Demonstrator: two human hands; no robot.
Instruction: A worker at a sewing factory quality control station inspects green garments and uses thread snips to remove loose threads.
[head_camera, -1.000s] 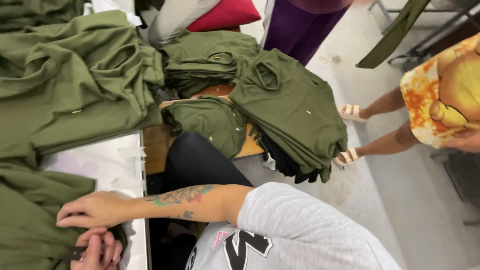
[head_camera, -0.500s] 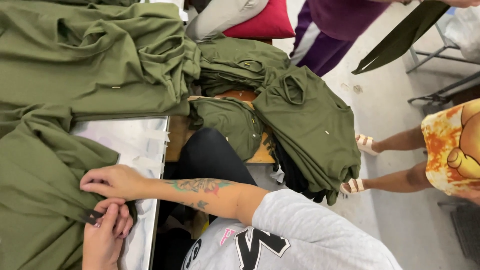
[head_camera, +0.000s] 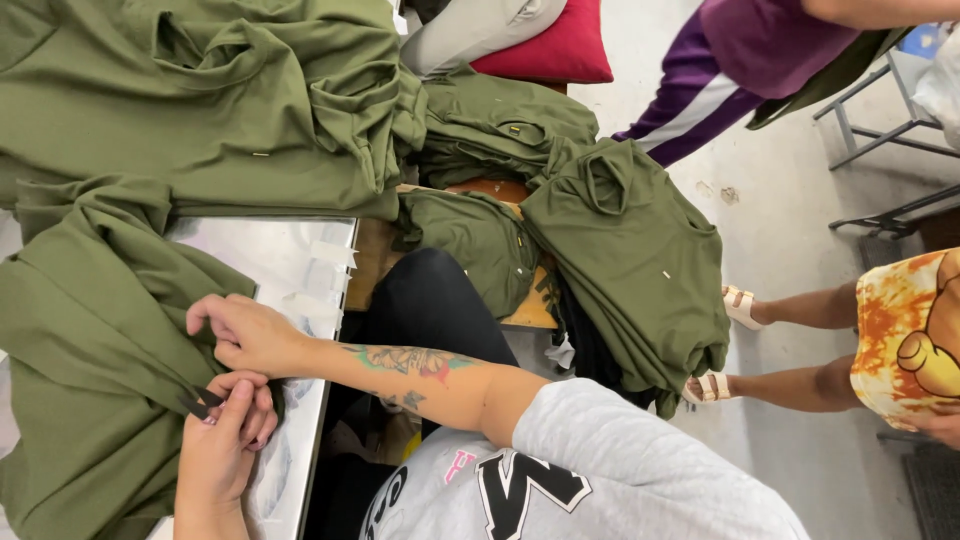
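An olive-green garment (head_camera: 90, 350) lies over the left part of a shiny metal table (head_camera: 265, 255). My right hand (head_camera: 245, 335), on a tattooed forearm, grips a fold at the garment's edge with curled fingers. Just below it, my left hand (head_camera: 225, 440) pinches the same edge, where a small black piece (head_camera: 198, 404) sticks out from the cloth. The two hands almost touch. What lies under my fingers is hidden.
More olive garments (head_camera: 200, 110) are heaped at the table's far side. Others are stacked on a wooden stool (head_camera: 620, 250) beside my black-trousered knee. A person in purple trousers (head_camera: 700, 80) and another in sandals (head_camera: 740, 305) stand on the concrete floor at right, near metal frame legs (head_camera: 880, 140).
My hands have stayed together at the garment's edge while my head turned, so more of the garment and table shows. My left hand has come further into view.
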